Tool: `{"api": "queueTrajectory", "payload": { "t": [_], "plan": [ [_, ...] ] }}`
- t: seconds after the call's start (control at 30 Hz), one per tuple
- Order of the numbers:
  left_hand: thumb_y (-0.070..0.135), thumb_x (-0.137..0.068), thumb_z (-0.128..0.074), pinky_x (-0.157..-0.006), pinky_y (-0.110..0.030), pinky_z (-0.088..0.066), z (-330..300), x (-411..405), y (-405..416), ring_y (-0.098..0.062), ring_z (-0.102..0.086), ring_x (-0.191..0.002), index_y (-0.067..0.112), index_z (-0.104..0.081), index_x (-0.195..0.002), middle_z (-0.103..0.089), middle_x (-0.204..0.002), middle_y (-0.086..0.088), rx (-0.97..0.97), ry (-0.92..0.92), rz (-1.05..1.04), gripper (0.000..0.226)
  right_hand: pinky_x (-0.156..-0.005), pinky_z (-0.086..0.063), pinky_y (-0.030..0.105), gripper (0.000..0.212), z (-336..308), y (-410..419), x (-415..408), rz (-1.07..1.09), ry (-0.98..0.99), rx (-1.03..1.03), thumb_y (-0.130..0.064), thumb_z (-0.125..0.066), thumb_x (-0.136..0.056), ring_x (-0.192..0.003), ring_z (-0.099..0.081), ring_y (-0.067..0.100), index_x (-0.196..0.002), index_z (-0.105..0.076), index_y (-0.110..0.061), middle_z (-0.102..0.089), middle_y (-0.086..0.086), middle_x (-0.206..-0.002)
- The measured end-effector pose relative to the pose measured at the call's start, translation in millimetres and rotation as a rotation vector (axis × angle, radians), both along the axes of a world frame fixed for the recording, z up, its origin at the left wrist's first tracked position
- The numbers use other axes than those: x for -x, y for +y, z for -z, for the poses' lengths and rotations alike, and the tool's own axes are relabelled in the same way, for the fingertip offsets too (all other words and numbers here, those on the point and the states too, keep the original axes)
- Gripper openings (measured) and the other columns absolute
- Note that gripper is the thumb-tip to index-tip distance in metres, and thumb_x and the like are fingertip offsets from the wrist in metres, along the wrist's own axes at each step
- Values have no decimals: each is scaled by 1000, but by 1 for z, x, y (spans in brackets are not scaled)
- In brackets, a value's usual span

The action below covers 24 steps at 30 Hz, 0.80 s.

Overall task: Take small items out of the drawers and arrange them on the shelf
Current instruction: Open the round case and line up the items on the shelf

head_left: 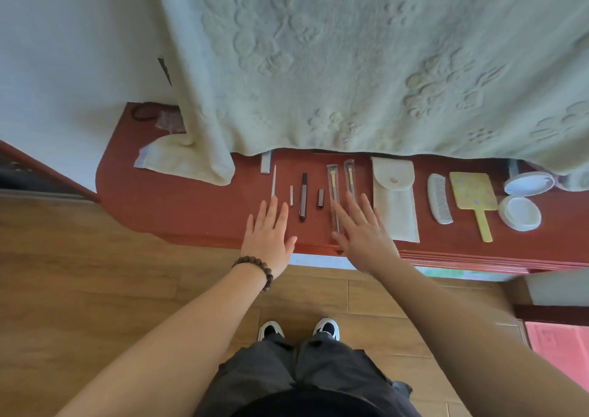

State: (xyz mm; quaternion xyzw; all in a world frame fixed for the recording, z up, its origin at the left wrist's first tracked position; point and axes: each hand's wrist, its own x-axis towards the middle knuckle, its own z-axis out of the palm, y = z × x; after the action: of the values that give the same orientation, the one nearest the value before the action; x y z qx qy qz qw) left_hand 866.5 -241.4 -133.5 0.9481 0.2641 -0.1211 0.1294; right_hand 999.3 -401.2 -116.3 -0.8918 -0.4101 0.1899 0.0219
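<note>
Small items lie in a row on the red wooden shelf (pixel 178 200): a thin white stick (pixel 273 181), a tiny white piece (pixel 291 191), a dark pen-like tube (pixel 303 196), a short dark cap (pixel 320 198), two packaged brushes (pixel 350 174), a cream pouch (pixel 395 200), a white comb (pixel 438 198), a yellow hand mirror (pixel 475 196) and two round white lids (pixel 519 212). My left hand (pixel 269 236) lies flat with straight fingers near the stick. My right hand (pixel 363 228) is spread flat over the lower ends of the brushes. Neither holds anything.
A pale embossed cloth (pixel 350 66) hangs over the back of the shelf, its corner folded at the left (pixel 191 161). A dark hair tie (pixel 143 112) lies at the far left. Wood floor (pixel 95 273) and my shoes are below; a pink paper (pixel 557 349) sits at lower right.
</note>
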Motion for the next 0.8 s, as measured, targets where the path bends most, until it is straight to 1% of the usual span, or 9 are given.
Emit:
{"api": "queueTrajectory", "payload": {
  "t": [0.07, 0.2, 0.4, 0.53, 0.63, 0.7, 0.8],
  "plan": [
    [46, -99, -29, -120, -44, -5, 2, 0, -1, -23, 8, -148, 18, 2, -152, 11, -160, -4, 0, 18, -4, 67, -120, 3, 45, 61, 6, 10, 4, 5, -12, 36, -51, -22, -99, -145, 21, 27, -151, 5, -34, 15, -1, -159],
    [48, -99, -26, -120, -44, -4, 2, 0, -1, -21, 8, -148, 14, 4, -151, 12, -160, -4, -12, 39, -4, 69, -120, 2, 43, 63, 17, 22, 10, 55, -6, 102, -54, -16, -98, -145, 20, 28, -151, 8, -28, 13, 2, -160],
    [49, -99, -20, -121, -43, -2, 2, -3, 1, -18, 10, -147, 14, 6, -151, 14, -160, -3, 1, 52, 25, 68, -121, 3, 41, 70, 17, 22, 9, 167, -20, 101, -58, -13, -96, -146, 18, 25, -151, 8, -19, 13, 5, -160],
    [49, -99, -20, -120, -43, -2, 4, -3, 6, -18, 10, -147, 14, 7, -151, 14, -160, -3, -5, 50, 36, 68, -121, 3, 41, 71, 14, 26, 10, 219, -22, 112, -58, -13, -96, -146, 18, 26, -151, 8, -18, 12, 6, -160],
    [49, -99, -20, -120, -44, -2, 1, -1, 7, -18, 10, -147, 14, 6, -151, 12, -160, -2, -10, 22, 36, 67, -119, 5, 41, 69, 10, 31, 14, 232, -38, 36, -55, -17, -98, -146, 18, 26, -152, 5, -18, 12, 5, -160],
    [47, -100, -21, -121, -44, -2, -1, -3, 8, -18, 9, -147, 14, 3, -151, 10, -160, -2, -16, -14, 41, 66, -120, 4, 39, 64, 6, 37, 16, 184, -49, -63, -46, -24, -100, -146, 16, 23, -152, -1, -17, 9, 3, -160],
    [38, -101, -26, -121, -44, -3, -6, -10, 15, -18, 7, -148, 14, -1, -152, 6, -161, -3, -39, -51, 54, 61, -122, -7, 40, 57, 0, 51, 11, 122, 14, -233, -29, -38, -101, -148, 4, 20, -151, -16, -15, -3, 2, -161]
  ]
}}
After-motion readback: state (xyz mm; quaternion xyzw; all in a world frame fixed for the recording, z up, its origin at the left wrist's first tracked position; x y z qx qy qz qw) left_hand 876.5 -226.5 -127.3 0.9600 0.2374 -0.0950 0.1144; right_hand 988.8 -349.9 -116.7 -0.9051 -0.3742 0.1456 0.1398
